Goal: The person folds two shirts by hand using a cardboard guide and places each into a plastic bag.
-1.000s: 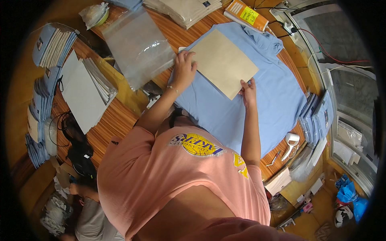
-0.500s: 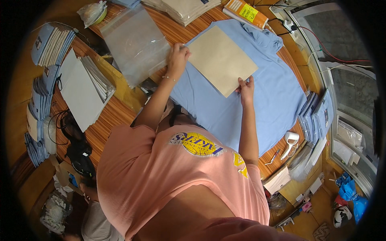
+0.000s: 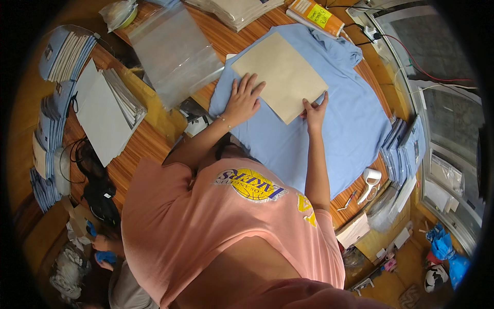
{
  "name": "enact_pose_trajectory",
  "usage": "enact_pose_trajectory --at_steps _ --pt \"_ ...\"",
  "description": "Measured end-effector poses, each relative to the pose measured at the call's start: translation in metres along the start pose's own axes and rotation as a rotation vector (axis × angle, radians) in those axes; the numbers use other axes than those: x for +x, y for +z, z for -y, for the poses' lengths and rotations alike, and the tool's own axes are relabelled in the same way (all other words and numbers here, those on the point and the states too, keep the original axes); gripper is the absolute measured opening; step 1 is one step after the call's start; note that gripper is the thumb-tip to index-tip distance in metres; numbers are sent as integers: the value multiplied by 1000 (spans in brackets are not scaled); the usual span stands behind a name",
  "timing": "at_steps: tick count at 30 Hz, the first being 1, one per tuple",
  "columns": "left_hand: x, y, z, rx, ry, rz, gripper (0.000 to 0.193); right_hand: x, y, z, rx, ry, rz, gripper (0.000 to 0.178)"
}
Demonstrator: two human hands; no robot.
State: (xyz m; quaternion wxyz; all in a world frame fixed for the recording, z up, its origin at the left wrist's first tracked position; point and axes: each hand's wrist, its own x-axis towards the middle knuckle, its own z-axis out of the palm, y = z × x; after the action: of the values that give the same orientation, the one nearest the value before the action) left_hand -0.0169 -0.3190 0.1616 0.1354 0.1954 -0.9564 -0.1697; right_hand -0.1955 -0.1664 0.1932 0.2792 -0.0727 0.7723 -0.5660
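A beige cardboard sheet (image 3: pixel 282 77) lies tilted on a light blue shirt (image 3: pixel 350 129) spread over the table. My left hand (image 3: pixel 243 102) rests with spread fingers at the sheet's left edge, its fingertips on the card and its palm over the cloth. At the sheet's lower right edge is my right hand (image 3: pixel 315 110). Its thumb presses on top, the index finger reaches along the edge to the corner, and the other fingers are partly hidden beneath the card.
Clear plastic bags (image 3: pixel 175 56) lie left of the shirt, near a stack of white sheets (image 3: pixel 105 113). Folded blue packs (image 3: pixel 404 149) stand at the right, near a white-handled tool (image 3: pixel 369 184) and small snips (image 3: pixel 347 200). Another person's hand (image 3: pixel 105 252) shows at lower left.
My left hand has let go of the sheet's upper left corner and moved down along its left edge, fingers now spread. The right index finger has stretched toward the corner. The shirt's left edge shifted outward.
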Motion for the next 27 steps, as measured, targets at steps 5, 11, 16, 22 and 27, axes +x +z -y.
enact_pose_trajectory --at_steps 5,11,16,22,27 --pt "-1 0 -1 13 -18 -8 56 3 -7 2 -169 -14 120 61" --pt "-1 -1 -1 20 -14 -15 56 4 -7 5 -224 0 98 54" --pt "-1 1 0 10 -15 -32 55 8 -8 1 -299 -13 96 55" --pt "-2 2 0 -22 -26 -30 55 6 -7 4 -369 -15 82 54" --pt "-3 1 -1 -9 -12 -42 54 5 -9 4 -425 -24 81 54"
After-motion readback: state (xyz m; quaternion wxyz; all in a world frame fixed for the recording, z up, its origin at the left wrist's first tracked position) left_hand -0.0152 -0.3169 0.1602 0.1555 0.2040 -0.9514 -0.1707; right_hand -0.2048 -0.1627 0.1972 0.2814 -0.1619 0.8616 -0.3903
